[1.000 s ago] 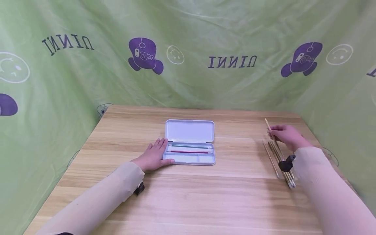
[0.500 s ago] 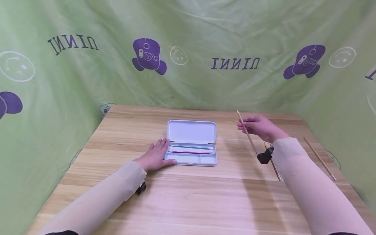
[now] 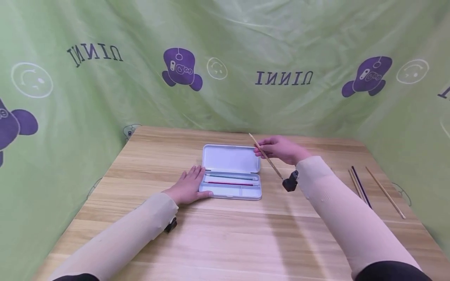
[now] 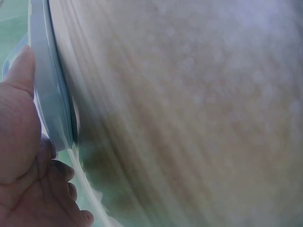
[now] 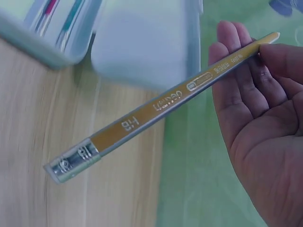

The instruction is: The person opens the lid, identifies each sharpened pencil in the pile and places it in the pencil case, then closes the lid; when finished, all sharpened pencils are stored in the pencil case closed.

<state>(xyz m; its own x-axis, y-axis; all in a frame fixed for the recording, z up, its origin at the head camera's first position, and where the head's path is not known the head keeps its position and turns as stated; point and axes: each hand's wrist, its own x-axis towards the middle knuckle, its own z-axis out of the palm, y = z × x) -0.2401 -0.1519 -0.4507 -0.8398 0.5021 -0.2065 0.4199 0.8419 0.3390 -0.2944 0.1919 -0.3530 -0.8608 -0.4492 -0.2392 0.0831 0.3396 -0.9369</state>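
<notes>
A white pencil case (image 3: 230, 159) lies on the table with its lid raised. Inside its back compartment are a green pencil (image 3: 233, 177) and a red pencil (image 3: 228, 183); the front compartments hold nothing. My left hand (image 3: 188, 187) rests against the case's left end, fingers fairly straight, thumb along the front corner. In the left wrist view, that thumb lies by the case's side wall (image 4: 49, 80). Near the lid's right edge, my right hand (image 3: 283, 150) pinches a yellow pencil (image 5: 156, 109) close to its sharpened tip. The pencil's metal-ringed end, marked HB, slants down toward me.
At the right of the table (image 3: 218, 242) lie a light-brown pencil (image 3: 386, 192), a dark pencil (image 3: 361, 186) and another brown pencil (image 3: 355, 182), partly hidden by my right sleeve. A green printed curtain (image 3: 232, 105) hangs behind and at both sides.
My right hand has carried the yellow pencil leftward from the pencils on the right to beside the case lid. The left hand has stayed at the case.
</notes>
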